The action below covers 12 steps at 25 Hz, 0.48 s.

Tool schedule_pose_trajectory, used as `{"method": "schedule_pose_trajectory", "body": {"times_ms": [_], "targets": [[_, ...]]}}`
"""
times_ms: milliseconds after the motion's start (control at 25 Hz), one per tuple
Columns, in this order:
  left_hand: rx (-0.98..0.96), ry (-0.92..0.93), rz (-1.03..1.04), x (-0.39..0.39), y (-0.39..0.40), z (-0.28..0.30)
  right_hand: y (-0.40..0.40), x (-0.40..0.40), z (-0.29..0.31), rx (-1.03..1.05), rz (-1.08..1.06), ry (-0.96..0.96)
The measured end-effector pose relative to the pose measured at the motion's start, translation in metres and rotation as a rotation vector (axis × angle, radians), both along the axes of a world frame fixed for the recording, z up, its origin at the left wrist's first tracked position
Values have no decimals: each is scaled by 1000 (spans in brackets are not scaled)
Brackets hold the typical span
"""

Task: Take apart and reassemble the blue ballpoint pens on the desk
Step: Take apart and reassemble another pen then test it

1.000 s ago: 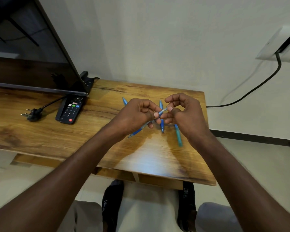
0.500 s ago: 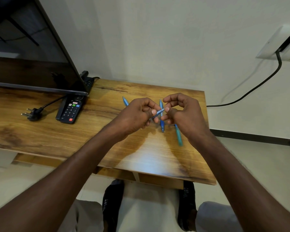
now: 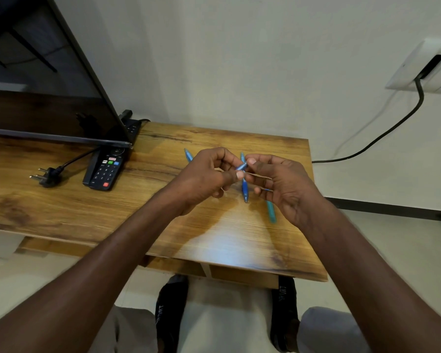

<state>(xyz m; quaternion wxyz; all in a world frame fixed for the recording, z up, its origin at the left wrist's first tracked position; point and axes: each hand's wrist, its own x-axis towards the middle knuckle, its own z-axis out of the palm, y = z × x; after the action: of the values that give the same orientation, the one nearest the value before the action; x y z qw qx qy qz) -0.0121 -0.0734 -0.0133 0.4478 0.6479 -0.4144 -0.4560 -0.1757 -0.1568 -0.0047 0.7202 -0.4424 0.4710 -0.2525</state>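
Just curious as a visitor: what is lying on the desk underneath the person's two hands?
Three pens lie on the desk there: a dark blue pen between the hands, a teal pen under the right hand, and a blue pen behind the left hand. The hands cover part of each.

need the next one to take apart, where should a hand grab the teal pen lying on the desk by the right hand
Pinch the teal pen across its barrel near the near end, coming straight down from above. It lies flat on the desk, its far end hidden under the right hand, so only that near stretch is free, with bare wood on both sides for fingertips.
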Motion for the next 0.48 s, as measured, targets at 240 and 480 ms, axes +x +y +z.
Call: {"method": "schedule_pose_trajectory", "body": {"times_ms": [240, 480], "targets": [[-91, 50, 42, -2, -1, 3, 1, 1, -1, 63, 15, -55], [-148, 122, 154, -8, -2, 6, 1, 3, 0, 81, 15, -98]]}}
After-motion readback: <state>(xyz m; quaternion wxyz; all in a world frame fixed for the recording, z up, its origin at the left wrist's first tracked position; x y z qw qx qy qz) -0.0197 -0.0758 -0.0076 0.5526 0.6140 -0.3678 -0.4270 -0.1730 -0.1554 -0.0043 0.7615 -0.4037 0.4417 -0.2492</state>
